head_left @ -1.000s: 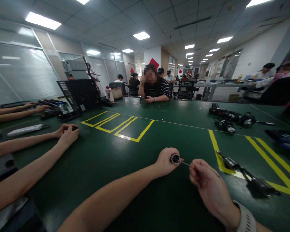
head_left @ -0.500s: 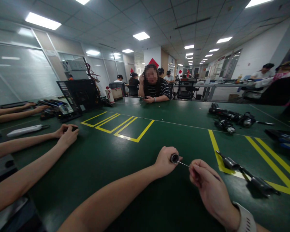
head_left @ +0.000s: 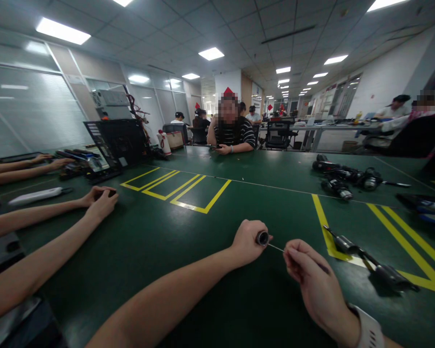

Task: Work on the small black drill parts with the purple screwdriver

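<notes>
My left hand (head_left: pixel 249 244) is closed around a dark cylindrical part (head_left: pixel 263 238), whose round open end faces me. A thin metal rod (head_left: pixel 276 248) runs from beside that end to my right hand (head_left: pixel 304 266). The fingers of my right hand are pinched on the rod, and a dark end shows by the palm. Both hands are just above the green table (head_left: pixel 188 241). To the right of my right hand, metal tool parts (head_left: pixel 348 245) lie across the yellow tape.
Black tools (head_left: pixel 342 179) lie at the right back. At the left, another person's hands (head_left: pixel 101 200) hold a small dark object, near a white tool (head_left: pixel 39 195). A black computer case (head_left: pixel 121 142) stands behind. Across the table sits a person in a striped shirt (head_left: pixel 244 135).
The cylindrical part has turned slightly in my left hand, so its open end faces me more. My right hand has barely moved.
</notes>
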Tool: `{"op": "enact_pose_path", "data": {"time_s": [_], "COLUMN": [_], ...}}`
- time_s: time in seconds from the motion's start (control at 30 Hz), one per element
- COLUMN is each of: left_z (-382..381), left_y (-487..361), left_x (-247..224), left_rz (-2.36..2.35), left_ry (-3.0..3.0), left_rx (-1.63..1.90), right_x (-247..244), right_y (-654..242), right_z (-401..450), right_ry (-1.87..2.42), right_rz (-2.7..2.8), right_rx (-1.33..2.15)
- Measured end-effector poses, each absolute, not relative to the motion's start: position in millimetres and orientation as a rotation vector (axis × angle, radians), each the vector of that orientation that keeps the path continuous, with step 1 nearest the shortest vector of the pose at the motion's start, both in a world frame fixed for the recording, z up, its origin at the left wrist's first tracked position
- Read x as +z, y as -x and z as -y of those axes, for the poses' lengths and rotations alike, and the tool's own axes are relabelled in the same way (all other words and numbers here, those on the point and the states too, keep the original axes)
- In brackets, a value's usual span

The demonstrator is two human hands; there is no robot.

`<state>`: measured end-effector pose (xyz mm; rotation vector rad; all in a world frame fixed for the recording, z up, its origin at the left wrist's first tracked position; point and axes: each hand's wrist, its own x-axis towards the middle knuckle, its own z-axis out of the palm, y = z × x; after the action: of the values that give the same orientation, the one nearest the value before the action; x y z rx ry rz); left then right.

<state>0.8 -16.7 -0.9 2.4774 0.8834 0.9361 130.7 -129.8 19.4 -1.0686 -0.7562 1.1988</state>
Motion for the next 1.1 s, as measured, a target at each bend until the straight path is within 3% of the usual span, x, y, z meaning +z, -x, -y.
{"op": "enact_pose_path", "data": {"time_s": [1.1], "left_z": [15.4], "left_y": [-2.8], "left_x": [1.4], "left_rz": [-0.722], "left_ry": [-2.322], "left_rx": [0.897], "right_x": [25.7], "right_y": [-130.3], "right_z": [126.1], "right_ry": [0.937], "right_rz": [0.561], "right_rx": [1.339]}}
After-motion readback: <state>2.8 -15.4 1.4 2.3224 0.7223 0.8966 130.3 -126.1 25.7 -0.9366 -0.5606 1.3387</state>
